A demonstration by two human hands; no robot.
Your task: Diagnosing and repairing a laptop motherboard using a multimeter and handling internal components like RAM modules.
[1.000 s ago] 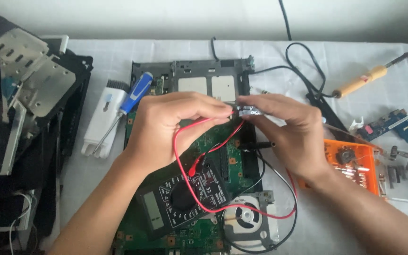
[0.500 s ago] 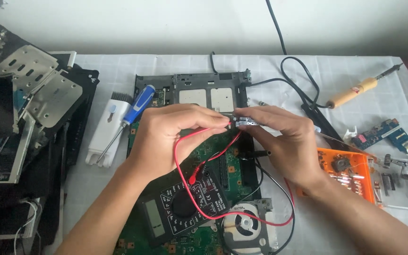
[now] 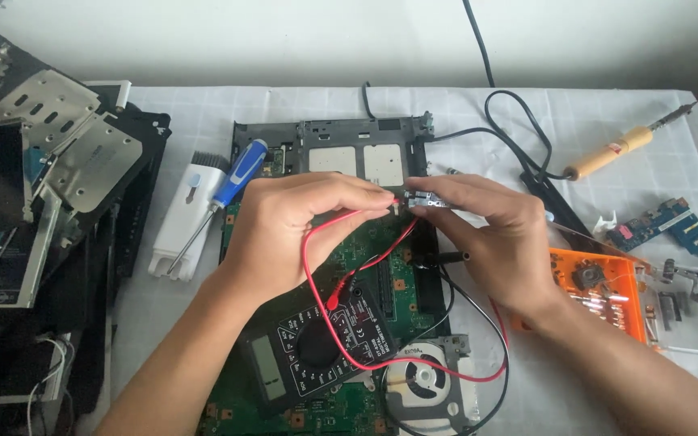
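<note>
My left hand pinches the red probe lead and holds its tip against a small metal part. That part is gripped between the fingertips of my right hand. Both hands hover over a green laptop motherboard in an opened black laptop base. A black multimeter lies on the board below my hands, with red and black leads looping from it. A black probe lies loose under my right hand.
A blue-handled screwdriver and a white brush tool lie left of the laptop. Stacked metal brackets and drive parts fill the left edge. At right are a soldering iron, an orange parts box and a small circuit board. A cooling fan sits at the bottom.
The view has shifted a little, so the bench sits higher and further left than before. My hands stay together over the board, still holding the probe against the small part.
</note>
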